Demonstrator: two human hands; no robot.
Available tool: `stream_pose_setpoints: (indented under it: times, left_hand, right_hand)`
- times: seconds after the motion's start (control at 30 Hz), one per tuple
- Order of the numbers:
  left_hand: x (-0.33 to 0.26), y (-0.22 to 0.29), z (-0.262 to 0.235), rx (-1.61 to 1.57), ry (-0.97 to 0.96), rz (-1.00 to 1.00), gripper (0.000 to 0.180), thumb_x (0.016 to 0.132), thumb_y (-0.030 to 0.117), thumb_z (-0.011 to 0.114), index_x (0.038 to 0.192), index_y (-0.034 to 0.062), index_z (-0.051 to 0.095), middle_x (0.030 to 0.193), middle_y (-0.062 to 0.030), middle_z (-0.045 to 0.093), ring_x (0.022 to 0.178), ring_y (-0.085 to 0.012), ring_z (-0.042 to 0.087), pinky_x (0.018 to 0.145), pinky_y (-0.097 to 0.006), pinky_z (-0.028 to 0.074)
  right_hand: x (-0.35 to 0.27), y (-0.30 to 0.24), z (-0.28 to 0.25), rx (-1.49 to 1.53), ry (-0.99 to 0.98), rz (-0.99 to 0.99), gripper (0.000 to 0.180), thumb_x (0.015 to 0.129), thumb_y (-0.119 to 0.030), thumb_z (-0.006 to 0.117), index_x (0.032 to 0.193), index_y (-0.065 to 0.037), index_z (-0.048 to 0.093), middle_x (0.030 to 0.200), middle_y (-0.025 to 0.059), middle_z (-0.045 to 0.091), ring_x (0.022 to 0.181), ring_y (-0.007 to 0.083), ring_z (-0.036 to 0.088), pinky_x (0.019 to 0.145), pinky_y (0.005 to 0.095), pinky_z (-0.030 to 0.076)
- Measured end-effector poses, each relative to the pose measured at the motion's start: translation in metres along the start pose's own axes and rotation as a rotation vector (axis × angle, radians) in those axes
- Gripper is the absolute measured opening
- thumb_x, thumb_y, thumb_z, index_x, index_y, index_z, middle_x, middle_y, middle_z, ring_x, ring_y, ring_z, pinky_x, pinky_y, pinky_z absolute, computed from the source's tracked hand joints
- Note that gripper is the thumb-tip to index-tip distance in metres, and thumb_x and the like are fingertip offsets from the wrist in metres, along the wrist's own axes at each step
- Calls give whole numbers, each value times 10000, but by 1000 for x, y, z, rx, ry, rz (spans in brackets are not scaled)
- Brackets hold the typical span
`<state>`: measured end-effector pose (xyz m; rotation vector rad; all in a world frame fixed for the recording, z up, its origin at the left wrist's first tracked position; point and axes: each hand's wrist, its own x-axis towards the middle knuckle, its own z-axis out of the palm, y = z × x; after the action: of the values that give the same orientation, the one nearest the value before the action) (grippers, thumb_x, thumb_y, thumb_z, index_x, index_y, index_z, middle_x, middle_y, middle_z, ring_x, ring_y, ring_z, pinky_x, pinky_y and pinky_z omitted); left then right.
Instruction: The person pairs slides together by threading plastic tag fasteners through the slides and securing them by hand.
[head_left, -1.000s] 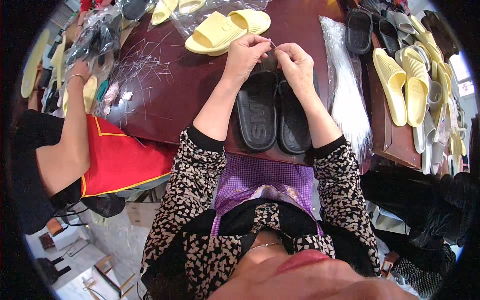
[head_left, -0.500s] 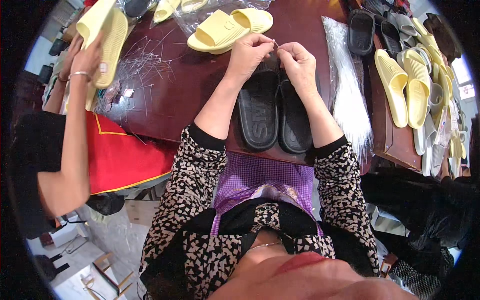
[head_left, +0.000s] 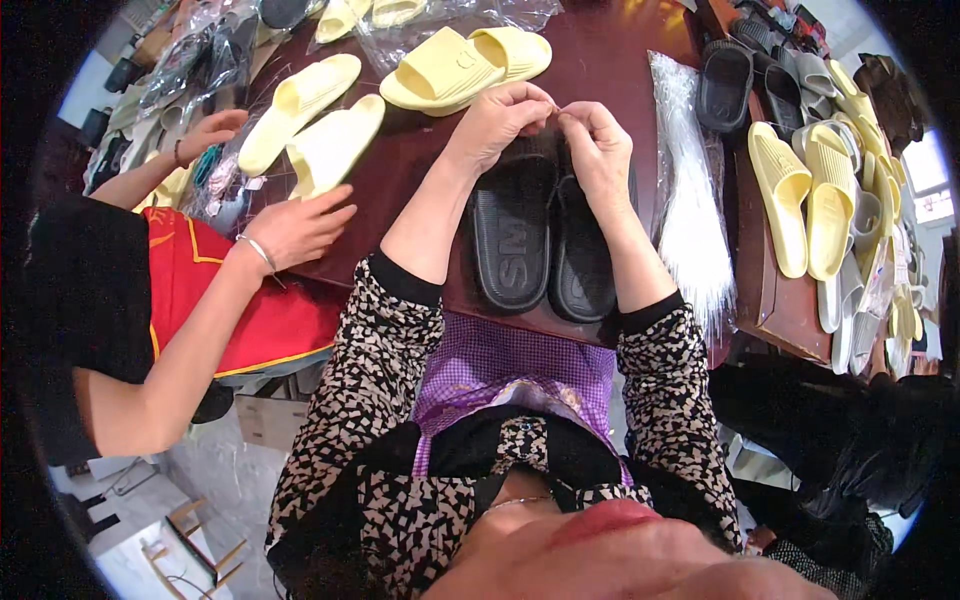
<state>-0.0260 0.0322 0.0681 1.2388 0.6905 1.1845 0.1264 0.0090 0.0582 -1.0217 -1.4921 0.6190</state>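
I watch from a distance as a pair of black slippers (head_left: 513, 240) rests side by side on the near edge of the counter (head_left: 400, 172), between two forearms. Above their far ends, the left hand (head_left: 510, 125) and right hand (head_left: 597, 145) meet, thumb and forefinger of each pressed together; whatever they pinch is too small for me to tell. Beyond lies a yellow pair (head_left: 440, 72); to the right, a bundle of white strands (head_left: 692, 205) and more yellow slippers (head_left: 830, 205). The change is at left: the yellow slides (head_left: 335, 145) a co-worker was lifting half a second ago now lie on the counter, the co-worker's hands (head_left: 295, 230) spread beside them. The pinch looks unchanged, so I judge the fingerwork at the black pair unfinished.
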Motion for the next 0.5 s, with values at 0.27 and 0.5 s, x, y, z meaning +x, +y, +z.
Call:
stream_pose_setpoints:
  times: [0.27, 0.5]
  left_hand:
    - [-2, 6, -1, 0, -35, -64, 79, 817, 93, 615, 853, 35, 655, 783, 0, 615, 679, -63, 520, 648, -198, 426]
    - [-2, 9, -2, 29, -79, -69, 80, 811, 85, 624, 861, 31, 657, 796, -8, 620, 701, -71, 535, 661, -201, 435]
  right_hand:
    - [0, 0, -1, -65, 5, -57, 28, 817, -25, 593, 834, -20, 615, 627, -26, 517, 588, 48, 463, 557, 201, 397]
    - [1, -9, 1, -26, 26, -89, 11, 775, -27, 611, 786, -30, 612, 555, 33, 507, 533, 108, 486, 541, 261, 418]
